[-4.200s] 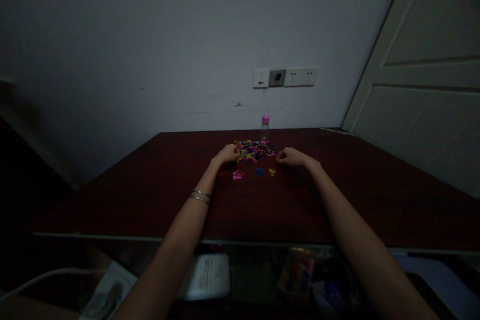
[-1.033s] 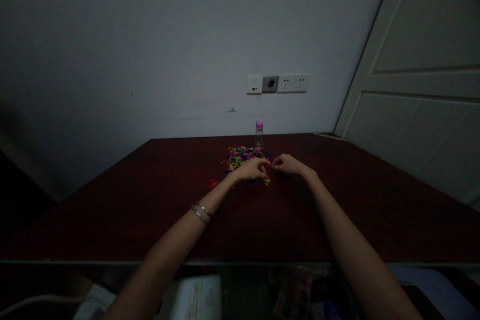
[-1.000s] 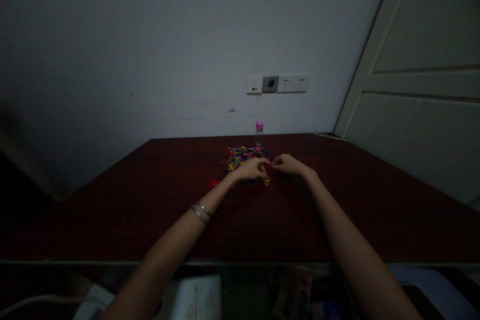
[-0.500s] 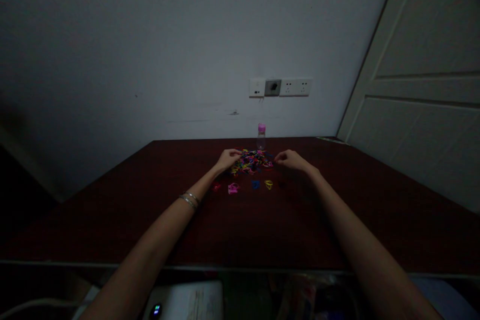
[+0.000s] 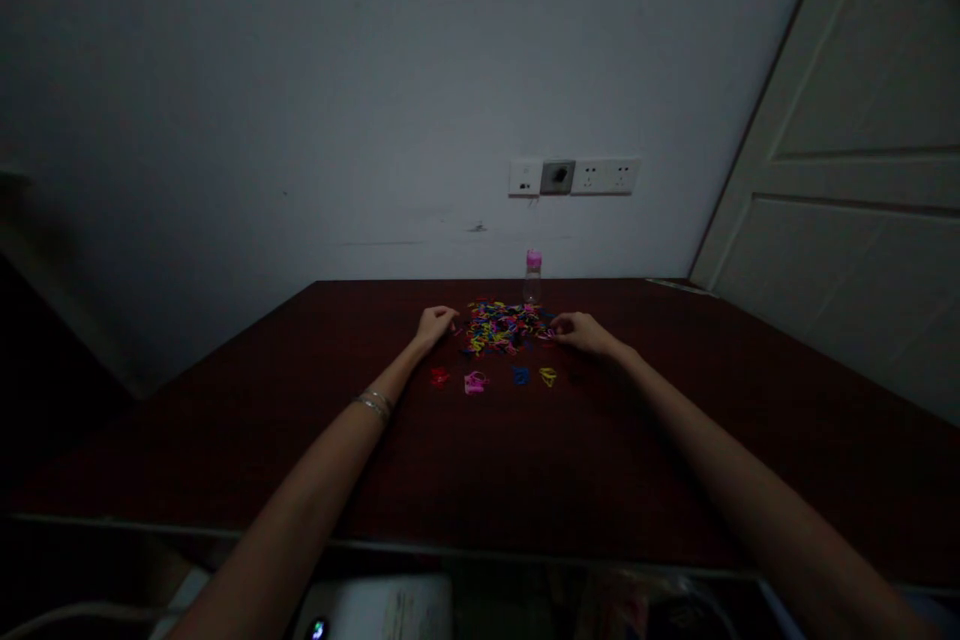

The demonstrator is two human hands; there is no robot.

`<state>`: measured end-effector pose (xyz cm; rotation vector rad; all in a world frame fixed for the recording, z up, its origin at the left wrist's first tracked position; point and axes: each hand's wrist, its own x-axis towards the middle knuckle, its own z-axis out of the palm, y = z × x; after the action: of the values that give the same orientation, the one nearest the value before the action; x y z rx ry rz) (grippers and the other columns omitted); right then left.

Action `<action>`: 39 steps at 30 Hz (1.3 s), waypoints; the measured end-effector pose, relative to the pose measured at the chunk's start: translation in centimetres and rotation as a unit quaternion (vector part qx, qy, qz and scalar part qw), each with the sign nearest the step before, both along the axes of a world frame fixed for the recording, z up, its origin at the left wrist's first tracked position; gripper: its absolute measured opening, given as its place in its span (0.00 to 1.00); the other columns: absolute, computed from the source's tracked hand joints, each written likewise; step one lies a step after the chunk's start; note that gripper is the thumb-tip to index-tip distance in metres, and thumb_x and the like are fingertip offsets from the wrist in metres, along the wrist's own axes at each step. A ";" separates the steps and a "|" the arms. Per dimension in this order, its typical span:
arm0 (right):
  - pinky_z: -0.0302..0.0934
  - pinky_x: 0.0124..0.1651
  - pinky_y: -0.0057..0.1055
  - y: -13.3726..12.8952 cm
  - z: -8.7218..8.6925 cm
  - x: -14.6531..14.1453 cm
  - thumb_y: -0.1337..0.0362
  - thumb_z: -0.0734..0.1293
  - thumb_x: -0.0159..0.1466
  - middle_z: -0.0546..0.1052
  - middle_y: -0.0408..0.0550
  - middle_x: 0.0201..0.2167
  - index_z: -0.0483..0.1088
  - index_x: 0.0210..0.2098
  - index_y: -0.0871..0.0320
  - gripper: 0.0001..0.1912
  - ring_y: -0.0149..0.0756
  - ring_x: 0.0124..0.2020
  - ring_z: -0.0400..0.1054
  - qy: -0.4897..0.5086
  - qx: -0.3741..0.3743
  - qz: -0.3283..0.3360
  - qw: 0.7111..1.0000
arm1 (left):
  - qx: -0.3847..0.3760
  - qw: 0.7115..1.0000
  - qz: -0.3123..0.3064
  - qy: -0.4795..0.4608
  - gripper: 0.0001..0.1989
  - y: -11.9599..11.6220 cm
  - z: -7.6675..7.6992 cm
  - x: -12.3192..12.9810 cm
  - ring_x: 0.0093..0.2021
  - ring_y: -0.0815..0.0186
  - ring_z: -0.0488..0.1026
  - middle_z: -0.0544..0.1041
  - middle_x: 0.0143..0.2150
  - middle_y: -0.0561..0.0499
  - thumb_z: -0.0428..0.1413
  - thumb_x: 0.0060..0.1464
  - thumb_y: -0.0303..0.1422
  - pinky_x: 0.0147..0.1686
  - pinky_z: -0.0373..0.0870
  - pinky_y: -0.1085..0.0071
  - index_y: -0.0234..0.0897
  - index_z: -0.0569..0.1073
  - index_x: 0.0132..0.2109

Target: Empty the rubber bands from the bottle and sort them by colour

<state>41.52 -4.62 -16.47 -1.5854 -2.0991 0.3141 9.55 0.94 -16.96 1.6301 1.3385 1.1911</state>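
Note:
A loose pile of small coloured rubber bands [image 5: 501, 325] lies on the dark red table. My left hand [image 5: 435, 323] is just left of the pile, fingers closed in a pinch with a small pink rubber band [image 5: 455, 329] at the tips. At the pile's right edge, my right hand [image 5: 581, 333] has its fingers bent together against the bands; what they pinch is too small to make out. Nearer me lie separate little clusters: red bands [image 5: 439, 376], pink bands [image 5: 475, 382], blue bands [image 5: 520, 375] and yellow bands [image 5: 548, 377].
Behind the pile stands a clear bottle [image 5: 532, 286] with a pink cap. The table [image 5: 570, 460] meets a pale wall with sockets [image 5: 604, 176]; a white door [image 5: 847, 180] is on the right. Below the front edge sits a white box-like object [image 5: 382, 605].
My left hand has drawn away from the pile to the left, a pink band at its fingertips. My right hand stays at the pile's right edge. The view has shifted slightly.

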 end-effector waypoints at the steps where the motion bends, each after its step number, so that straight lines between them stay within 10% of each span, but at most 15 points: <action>1: 0.58 0.32 0.24 0.1 -0.3 0.1 0.65 0.65 0.52 0.75 0.46 0.28 0.73 0.37 0.60 0.13 0.31 0.28 0.66 0.003 0.007 0.002 1.000 | 0.006 1.000 -0.003 0.003 0.11 -0.1 0.0 0.1 0.15 0.76 0.56 0.66 0.16 0.55 0.51 0.45 0.31 0.18 0.53 0.79 0.29 0.75 0.31; 22: 0.58 0.28 0.24 -1.8 -0.6 0.3 0.66 0.66 0.50 0.72 0.43 0.24 0.70 0.38 0.63 0.15 0.28 0.24 0.64 0.199 0.008 0.006 0.980 | 0.041 0.998 0.020 0.043 0.11 0.6 -0.6 -0.4 0.18 0.73 0.60 0.65 0.15 0.56 0.50 0.44 0.30 0.21 0.55 0.77 0.30 0.76 0.29; 39: 0.56 0.34 0.24 -8.1 1.6 -12.5 0.71 0.62 0.55 0.74 0.45 0.33 0.70 0.43 0.56 0.16 0.30 0.33 0.66 0.017 0.031 0.222 0.975 | 0.031 0.999 0.003 0.024 0.12 0.3 -0.5 -0.7 0.16 0.75 0.56 0.64 0.15 0.56 0.49 0.45 0.32 0.17 0.50 0.78 0.30 0.75 0.30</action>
<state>29.00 -12.76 -14.85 -1.0541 -2.3955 0.4165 8.88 1.20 -17.48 1.7091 1.3493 1.2139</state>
